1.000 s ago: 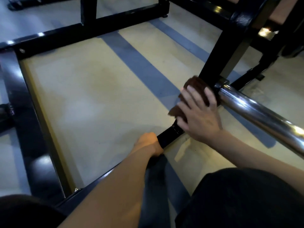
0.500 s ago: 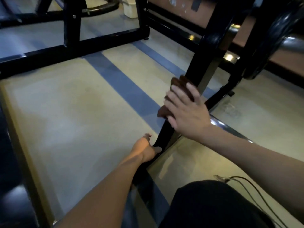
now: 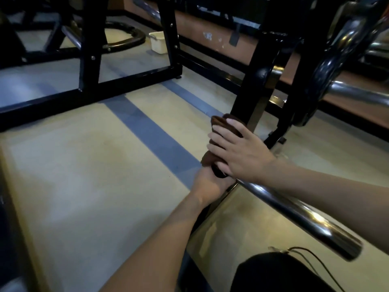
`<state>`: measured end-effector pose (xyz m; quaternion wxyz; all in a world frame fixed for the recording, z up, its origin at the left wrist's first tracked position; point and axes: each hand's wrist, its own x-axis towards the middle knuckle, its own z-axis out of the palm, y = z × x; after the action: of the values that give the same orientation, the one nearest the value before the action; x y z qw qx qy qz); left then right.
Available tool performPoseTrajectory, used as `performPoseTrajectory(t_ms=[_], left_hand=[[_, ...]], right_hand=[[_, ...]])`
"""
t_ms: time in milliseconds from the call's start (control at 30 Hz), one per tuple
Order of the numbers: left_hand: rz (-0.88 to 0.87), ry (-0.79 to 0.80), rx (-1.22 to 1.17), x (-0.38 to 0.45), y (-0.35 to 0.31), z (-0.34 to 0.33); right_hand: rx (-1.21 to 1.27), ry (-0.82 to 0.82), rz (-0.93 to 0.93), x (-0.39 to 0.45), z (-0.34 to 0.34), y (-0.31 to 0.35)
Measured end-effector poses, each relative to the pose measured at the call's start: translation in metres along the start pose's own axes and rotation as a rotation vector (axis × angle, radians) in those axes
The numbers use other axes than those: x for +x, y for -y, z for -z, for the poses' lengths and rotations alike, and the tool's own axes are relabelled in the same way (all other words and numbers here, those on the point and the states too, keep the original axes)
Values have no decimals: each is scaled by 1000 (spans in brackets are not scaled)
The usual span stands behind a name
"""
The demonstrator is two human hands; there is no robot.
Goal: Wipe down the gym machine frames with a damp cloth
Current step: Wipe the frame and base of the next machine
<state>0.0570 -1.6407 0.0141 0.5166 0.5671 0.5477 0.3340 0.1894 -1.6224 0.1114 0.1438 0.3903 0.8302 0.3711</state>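
open floor (image 3: 88,165) left, chrome bar (image 3: 294,209) blocking right

Right hand (image 3: 240,152) flat, fingers spread; left hand (image 3: 208,186) lower (curled).

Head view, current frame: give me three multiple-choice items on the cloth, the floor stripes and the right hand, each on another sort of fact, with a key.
1. Where is the cloth?
A. In the bucket
B. Against the black upright post
C. On the floor

2. What colour are the floor stripes?
A. Blue-grey
B. Red
C. White

3. How is the right hand?
A. Fist, holding nothing
B. Hanging idle
C. Fingers spread flat over the cloth

Key: 1 B, the cloth sits under the hand on the post. 2 A, the bands cross the beige floor. 3 C, straight fingers press it.
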Motion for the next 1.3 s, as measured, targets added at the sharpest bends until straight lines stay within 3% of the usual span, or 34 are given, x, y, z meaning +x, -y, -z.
performPoseTrajectory(t_ms=[67,200,267,367,433,533,633,800,933,1033,1133,1200,1300], left_hand=[[-17,-4,-55,0,-5,-1],[-79,-32,-131,0,-24,-2],[-129,-67,-138,1,-41,-3],[-155,-126,-160,7,-59,-2],[-133,-169,-104,7,-65,2],[-136,-188,3,5,-67,5],[-127,-198,10,3,-67,5],[-78,-192,-8,6,-69,6],[-72,-178,9,4,-68,6],[-30,-107,-84,0,-69,10],[108,6,-345,-7,-69,30],[206,-111,-395,-14,-69,56],[328,-357,-578,-25,-62,100]], right_hand=[[10,-72,-13,7,7,-30],[71,-245,-373,27,34,-95],[80,-252,-432,25,35,-90],[30,-154,-209,18,22,-74],[9,-172,-113,17,27,-92],[22,-305,-299,30,40,-133],[70,-336,-433,32,42,-126],[82,-284,-145,9,23,-95],[97,-356,-414,29,41,-129],[129,-274,-511,32,36,-99],[47,-108,-330,45,24,-44],[235,-2,-340,66,33,-12],[1007,125,-645,104,56,32]])
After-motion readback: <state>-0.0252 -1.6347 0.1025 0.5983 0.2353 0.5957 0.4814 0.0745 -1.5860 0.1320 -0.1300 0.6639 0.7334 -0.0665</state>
